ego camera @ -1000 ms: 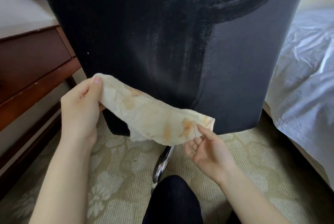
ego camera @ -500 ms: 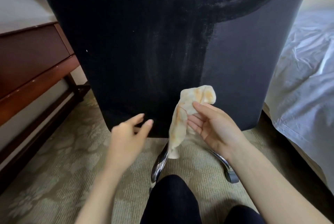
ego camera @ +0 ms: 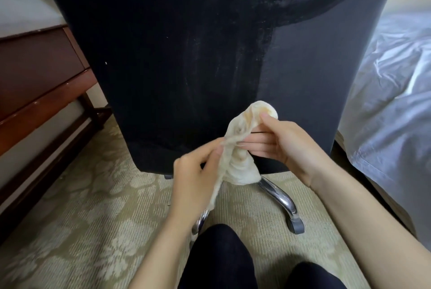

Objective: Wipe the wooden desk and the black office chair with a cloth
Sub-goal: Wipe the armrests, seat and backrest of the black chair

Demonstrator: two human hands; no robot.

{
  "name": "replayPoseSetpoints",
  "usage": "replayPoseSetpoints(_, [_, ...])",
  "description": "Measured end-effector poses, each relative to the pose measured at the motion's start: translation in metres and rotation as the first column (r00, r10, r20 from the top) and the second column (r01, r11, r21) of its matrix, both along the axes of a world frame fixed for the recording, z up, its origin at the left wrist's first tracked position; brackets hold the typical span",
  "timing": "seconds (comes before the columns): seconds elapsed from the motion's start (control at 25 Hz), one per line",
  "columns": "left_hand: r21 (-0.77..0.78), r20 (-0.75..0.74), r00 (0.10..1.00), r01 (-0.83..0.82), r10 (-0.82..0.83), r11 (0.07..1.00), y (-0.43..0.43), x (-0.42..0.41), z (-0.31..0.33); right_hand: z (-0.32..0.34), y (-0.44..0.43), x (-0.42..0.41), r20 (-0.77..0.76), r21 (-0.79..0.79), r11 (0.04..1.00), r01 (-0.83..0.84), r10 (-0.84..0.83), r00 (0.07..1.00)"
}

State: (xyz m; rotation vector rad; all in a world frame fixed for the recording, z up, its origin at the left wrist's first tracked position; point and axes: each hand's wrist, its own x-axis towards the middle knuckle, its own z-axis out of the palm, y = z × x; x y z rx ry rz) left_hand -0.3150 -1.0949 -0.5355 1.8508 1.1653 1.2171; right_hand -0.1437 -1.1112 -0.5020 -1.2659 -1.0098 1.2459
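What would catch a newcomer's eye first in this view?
The back of the black office chair fills the upper middle, mostly dark with a paler grey strip down its right side. In front of its lower edge, the left hand and right hand both pinch a crumpled, stained cloth. The wooden desk stands at left, white bedding at right.

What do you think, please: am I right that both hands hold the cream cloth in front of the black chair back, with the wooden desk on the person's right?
Not quite: the head view shows the wooden desk on the person's left. Left hand and right hand do hold the cloth in front of the chair back.
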Motion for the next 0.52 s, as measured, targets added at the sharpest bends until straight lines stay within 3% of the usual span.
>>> replayPoseSetpoints(0.12, [-0.239, 0.25, 0.968, 0.04, 0.022, 0.97, 0.009, -0.015, 0.024, 0.003, 0.001, 0.015, 0.204, 0.066, 0.997, 0.029, -0.042, 0.978])
replayPoseSetpoints(0.28, [-0.372, 0.459, 0.886, 0.264, -0.071, 0.89, 0.018, -0.031, 0.052, 0.005, 0.003, 0.022, 0.318, 0.143, 0.986, 0.084, -0.126, 0.94])
replayPoseSetpoints(0.4, [-0.382, 0.503, 0.849, 0.387, -0.163, 0.839, 0.019, -0.027, 0.066, -0.006, 0.005, 0.01, 0.272, 0.185, 0.981, 0.066, -0.115, 0.955])
replayPoseSetpoints(0.52, [-0.391, 0.46, 0.864, 0.403, -0.204, 0.827, 0.022, -0.022, 0.073, -0.032, 0.0, -0.013, 0.181, 0.188, 0.982, 0.007, -0.042, 0.983])
